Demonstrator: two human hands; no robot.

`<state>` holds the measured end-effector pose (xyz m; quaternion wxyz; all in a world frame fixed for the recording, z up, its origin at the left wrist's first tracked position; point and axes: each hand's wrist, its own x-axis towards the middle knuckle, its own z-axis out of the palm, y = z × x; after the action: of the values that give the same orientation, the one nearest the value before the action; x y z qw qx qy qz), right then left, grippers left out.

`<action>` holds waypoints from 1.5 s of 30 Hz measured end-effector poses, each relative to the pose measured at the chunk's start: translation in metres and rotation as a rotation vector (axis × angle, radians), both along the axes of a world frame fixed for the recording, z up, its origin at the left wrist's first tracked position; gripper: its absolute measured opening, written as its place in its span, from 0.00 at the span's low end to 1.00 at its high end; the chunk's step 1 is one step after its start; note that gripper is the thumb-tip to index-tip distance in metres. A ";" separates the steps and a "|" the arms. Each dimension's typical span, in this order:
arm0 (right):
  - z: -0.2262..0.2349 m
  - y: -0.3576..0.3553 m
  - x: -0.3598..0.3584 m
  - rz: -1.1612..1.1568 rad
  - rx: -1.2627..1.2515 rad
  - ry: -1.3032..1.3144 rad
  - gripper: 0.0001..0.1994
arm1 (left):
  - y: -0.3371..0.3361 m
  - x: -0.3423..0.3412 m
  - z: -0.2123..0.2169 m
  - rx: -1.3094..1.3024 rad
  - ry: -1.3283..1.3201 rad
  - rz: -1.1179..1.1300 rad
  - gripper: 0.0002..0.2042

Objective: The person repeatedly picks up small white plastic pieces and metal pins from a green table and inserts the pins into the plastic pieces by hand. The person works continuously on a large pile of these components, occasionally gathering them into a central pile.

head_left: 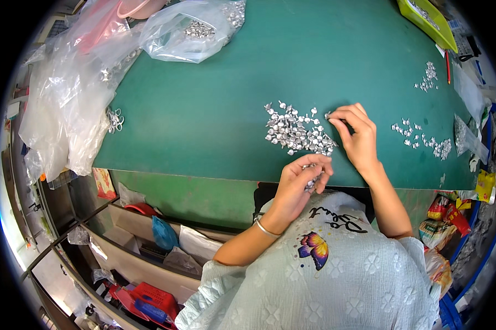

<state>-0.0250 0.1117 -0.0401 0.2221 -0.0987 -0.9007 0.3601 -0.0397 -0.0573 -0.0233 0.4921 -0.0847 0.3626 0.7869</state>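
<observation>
A loose pile of small silvery metal pieces [295, 131], each with a rounded head and a thin stem, lies on the green table [204, 115] in front of me. My left hand [303, 181] is at the table's near edge, its fingers curled around several of the same metal pieces [311, 179]. At the pile's right side, my right hand [355, 132] pinches one small metal piece [328, 115] between thumb and fingertips. Its other fingers are bent inward, and the palm is hidden.
Smaller groups of metal pieces [440, 147] lie to the right. A clear plastic bag [176, 33] with more pieces rests at the far left, beside large plastic bags [66, 104]. A yellow-green tray [432, 25] stands at the far right near a red pencil [448, 67]. Silvery rings [115, 120] lie at the left edge.
</observation>
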 end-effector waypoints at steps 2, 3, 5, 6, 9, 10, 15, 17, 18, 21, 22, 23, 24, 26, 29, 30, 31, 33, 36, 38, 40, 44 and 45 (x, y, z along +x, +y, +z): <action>0.002 -0.001 0.005 -0.053 -0.046 -0.048 0.04 | -0.003 -0.002 -0.008 0.018 -0.023 -0.036 0.10; 0.003 -0.002 0.007 -0.079 -0.069 -0.073 0.05 | -0.005 -0.004 -0.011 0.027 -0.035 -0.054 0.11; 0.005 -0.004 0.005 -0.073 -0.039 -0.050 0.05 | -0.004 -0.008 -0.007 0.065 -0.123 -0.028 0.13; 0.006 -0.005 0.002 -0.046 0.023 -0.024 0.05 | -0.003 -0.009 -0.005 0.083 -0.168 -0.014 0.14; 0.000 -0.003 -0.003 0.008 0.169 -0.052 0.05 | -0.001 -0.009 -0.003 0.100 -0.161 0.022 0.15; -0.003 -0.002 -0.004 0.022 0.211 -0.079 0.05 | 0.000 -0.009 -0.002 0.084 -0.153 0.021 0.14; 0.004 -0.002 0.007 -0.020 -0.282 -0.110 0.06 | 0.000 -0.004 -0.005 -0.002 -0.032 0.017 0.14; 0.019 -0.010 0.017 -0.017 -0.612 -0.136 0.06 | 0.002 -0.004 -0.004 0.000 -0.049 0.025 0.14; 0.025 -0.013 0.022 0.009 -0.722 -0.119 0.06 | 0.002 -0.004 -0.003 0.001 -0.057 0.029 0.14; 0.034 -0.016 0.032 0.123 -0.687 -0.092 0.05 | 0.005 -0.006 0.004 0.022 -0.072 0.021 0.12; 0.037 -0.016 0.034 0.161 -0.619 -0.081 0.05 | 0.006 -0.005 0.004 0.006 -0.044 0.035 0.12; 0.039 -0.016 0.036 0.199 -0.550 -0.071 0.05 | 0.006 -0.002 0.004 -0.009 -0.016 0.050 0.11; 0.041 -0.017 0.037 0.191 -0.490 -0.041 0.05 | 0.006 -0.001 0.005 -0.025 0.012 0.065 0.11; 0.048 -0.016 0.038 0.205 -0.387 -0.021 0.06 | 0.006 -0.001 0.009 -0.063 0.064 0.060 0.09; 0.053 -0.018 0.039 0.181 -0.355 0.012 0.06 | 0.006 -0.001 0.015 -0.123 0.174 0.069 0.08; 0.055 -0.019 0.039 0.166 -0.365 0.024 0.07 | 0.006 -0.001 0.017 -0.144 0.217 0.075 0.07; 0.057 -0.020 0.040 0.156 -0.374 0.023 0.07 | 0.006 -0.001 0.020 -0.157 0.251 0.076 0.07; 0.060 -0.021 0.042 0.137 -0.394 0.022 0.08 | 0.006 -0.001 0.024 -0.183 0.321 0.078 0.07; 0.063 -0.020 0.043 0.160 -0.386 0.080 0.08 | 0.005 -0.001 0.025 -0.166 0.427 0.059 0.07; 0.066 -0.020 0.044 0.176 -0.345 0.107 0.07 | 0.005 0.000 0.022 -0.140 0.489 0.073 0.07; 0.070 -0.018 0.044 0.202 -0.301 0.128 0.07 | 0.006 0.000 0.021 -0.125 0.542 0.076 0.08; 0.075 -0.016 0.044 0.257 -0.152 0.170 0.08 | 0.005 0.000 0.022 -0.105 0.601 0.082 0.08; 0.075 -0.016 0.045 0.267 -0.101 0.183 0.08 | 0.005 0.000 0.022 -0.099 0.610 0.089 0.08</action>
<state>0.0200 0.0957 0.0350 0.2482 0.0443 -0.8625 0.4387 -0.0399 -0.0526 -0.0017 0.3211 0.1159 0.5272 0.7781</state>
